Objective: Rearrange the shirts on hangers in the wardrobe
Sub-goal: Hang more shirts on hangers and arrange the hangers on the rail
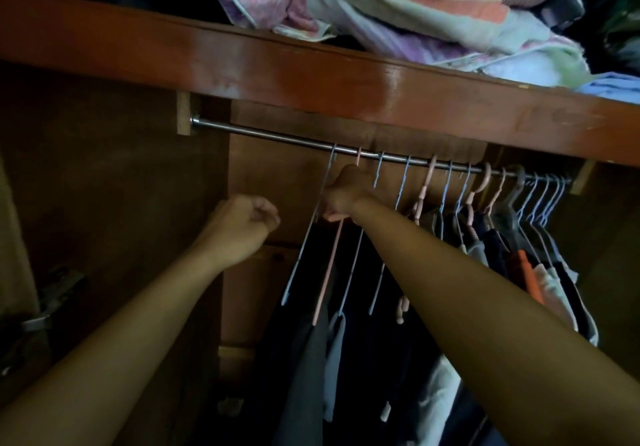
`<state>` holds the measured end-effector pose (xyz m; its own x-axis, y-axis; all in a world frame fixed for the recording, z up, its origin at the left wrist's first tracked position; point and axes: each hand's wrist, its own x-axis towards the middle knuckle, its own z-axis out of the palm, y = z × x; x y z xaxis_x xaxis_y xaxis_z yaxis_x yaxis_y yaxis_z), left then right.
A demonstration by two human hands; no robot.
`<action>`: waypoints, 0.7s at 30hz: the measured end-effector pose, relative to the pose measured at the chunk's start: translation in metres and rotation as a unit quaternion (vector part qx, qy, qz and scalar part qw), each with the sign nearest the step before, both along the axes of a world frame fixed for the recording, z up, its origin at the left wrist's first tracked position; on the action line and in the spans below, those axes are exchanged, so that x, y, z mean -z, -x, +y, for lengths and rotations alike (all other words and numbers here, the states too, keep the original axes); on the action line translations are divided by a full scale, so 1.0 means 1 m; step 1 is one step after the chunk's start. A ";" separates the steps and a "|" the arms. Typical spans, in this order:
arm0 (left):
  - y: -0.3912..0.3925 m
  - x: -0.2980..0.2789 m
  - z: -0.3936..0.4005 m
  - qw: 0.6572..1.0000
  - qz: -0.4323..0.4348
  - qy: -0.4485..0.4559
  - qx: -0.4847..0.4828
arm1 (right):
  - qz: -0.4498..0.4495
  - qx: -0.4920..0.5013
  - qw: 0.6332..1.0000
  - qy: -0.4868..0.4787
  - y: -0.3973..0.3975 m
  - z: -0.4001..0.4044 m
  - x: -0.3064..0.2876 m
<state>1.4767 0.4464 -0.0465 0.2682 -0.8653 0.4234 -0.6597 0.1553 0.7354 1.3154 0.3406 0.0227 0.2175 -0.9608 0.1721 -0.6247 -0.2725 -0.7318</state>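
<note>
Wardrobe: the reddish-brown wooden wardrobe [346,78] is framing everything — a varnished shelf board is running across the top with the hanging space beneath it.
Upper shelf: a heap of folded pink, cream and lilac blankets [398,5] is spilling over the shelf edge; a pale blue folded cloth is showing at the far right.
Rail: the thin silver metal rail [263,136] is spanning the hanging space, bare along its left part and crowded toward the right.
Shirts: the dark and grey shirts on hangers [311,359] are hanging from the rail's middle to its right end, the rightmost ones bunched tightly together.
Handling: the shirts are looking soft and light, so they are likely to swing and slip off a tilted hanger — the neck just under the hook is the sounder place to take hold, judging from here.
Right hand: the right hand [343,191] is grasping the neck of the slim pink plastic hanger [329,265], just under the rail.
Left hand: the left hand [242,225] is hovering clenched and holding nothing, just left of the grey wire hanger [304,248].
</note>
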 end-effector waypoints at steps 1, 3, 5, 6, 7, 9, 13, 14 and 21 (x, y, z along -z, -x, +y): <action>0.001 -0.003 0.003 1.000 -0.003 0.000 -0.002 | 0.064 0.014 0.997 0.039 0.003 0.001 -0.002; 0.003 -0.010 0.008 1.000 -0.019 -0.001 -0.006 | 0.147 0.025 0.985 0.086 0.012 0.014 -0.008; 0.006 -0.019 0.011 0.999 -0.034 -0.005 -0.012 | 0.174 0.017 0.980 0.091 0.020 0.026 -0.012; 0.009 -0.024 0.012 0.999 -0.040 -0.005 -0.016 | 0.182 0.015 0.979 0.094 0.024 0.030 -0.013; 0.011 -0.029 0.013 0.999 -0.045 -0.005 -0.022 | 0.187 0.013 0.977 0.098 0.028 0.033 -0.013; 0.018 -0.038 0.013 0.998 -0.057 -0.010 -0.030 | 0.202 0.004 0.975 0.098 0.040 0.036 -0.012; 0.034 -0.054 0.014 0.997 -0.071 -0.032 -0.019 | 0.260 -0.045 0.961 0.082 0.067 0.052 -0.012; 0.037 -0.056 0.014 0.996 -0.080 -0.034 -0.019 | 0.268 -0.060 0.958 0.078 0.070 0.056 -0.012; 0.089 -0.062 0.027 0.986 -0.139 -0.041 0.082 | 0.261 -0.096 0.959 0.056 0.123 0.093 -0.009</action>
<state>1.3881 0.4731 0.0156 0.0043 -0.9218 0.3876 -0.8087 0.2248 0.5436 1.1921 0.4333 0.0320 0.4733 -0.8762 0.0911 -0.8285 -0.4778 -0.2921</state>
